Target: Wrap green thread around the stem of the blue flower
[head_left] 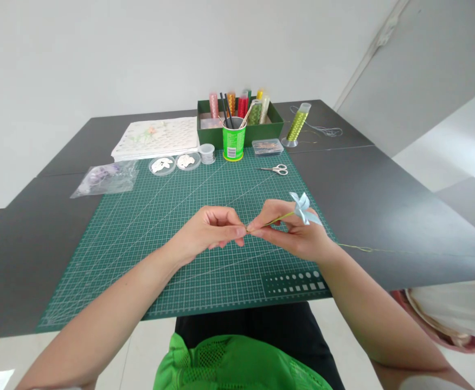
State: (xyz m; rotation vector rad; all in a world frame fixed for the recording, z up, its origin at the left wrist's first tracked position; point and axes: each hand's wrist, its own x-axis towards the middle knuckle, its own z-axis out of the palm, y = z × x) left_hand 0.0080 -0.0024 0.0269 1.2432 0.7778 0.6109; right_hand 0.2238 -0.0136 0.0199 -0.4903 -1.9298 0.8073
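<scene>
thin green stem (276,219), pale blue flower (303,210) on its outer end, I pinch the stem in my right hand (292,233), left hand (207,230) nipping its free tip, cutting mat (160,216) under the grip, scissors (276,169) beyond it

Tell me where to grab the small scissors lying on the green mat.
Take the scissors by the white handle loops at their right end, coming down from above on the right. They lie flat on the mat with the blades pointing left, so the loops are probably the safest, thickest part to grip.
</scene>
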